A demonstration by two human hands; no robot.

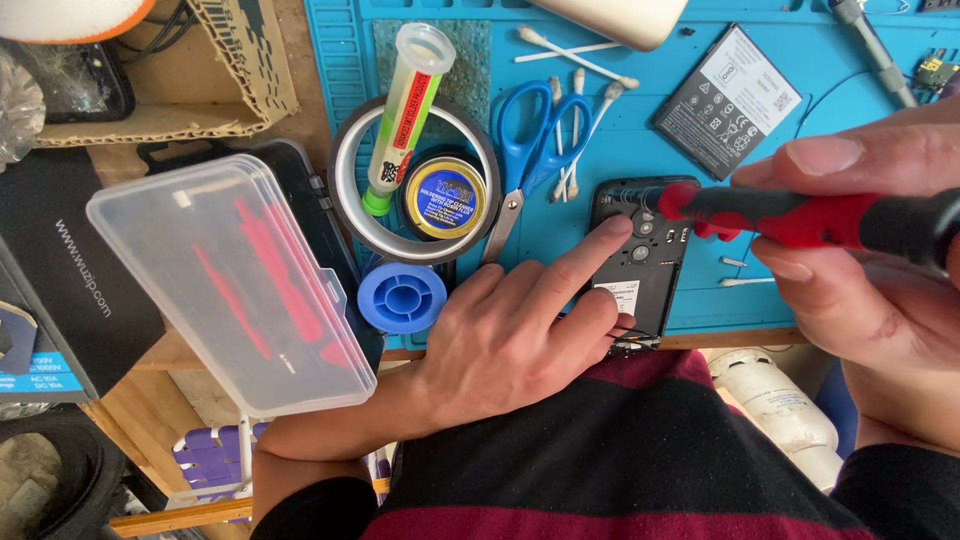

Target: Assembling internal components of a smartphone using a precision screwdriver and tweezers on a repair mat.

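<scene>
A black phone (650, 270) with its back cover off lies on the blue work mat (780, 290) at the near edge. My left hand (510, 335) rests on the phone's left side, index finger stretched to its upper part, holding it down. My right hand (870, 240) grips a red and black screwdriver (800, 218) held level, its tip touching the phone's top left corner. A flat phone battery (727, 100) lies on the mat above the phone.
Blue scissors (535, 140), cotton swabs (585, 110), a tape roll (345, 190) around a small round tin (445, 197), a syringe tube (405, 110) and a blue spool (402, 297) lie left of the phone. An open clear-lidded tool case (235, 280) sits further left. Two small screws (735, 263) lie right of the phone.
</scene>
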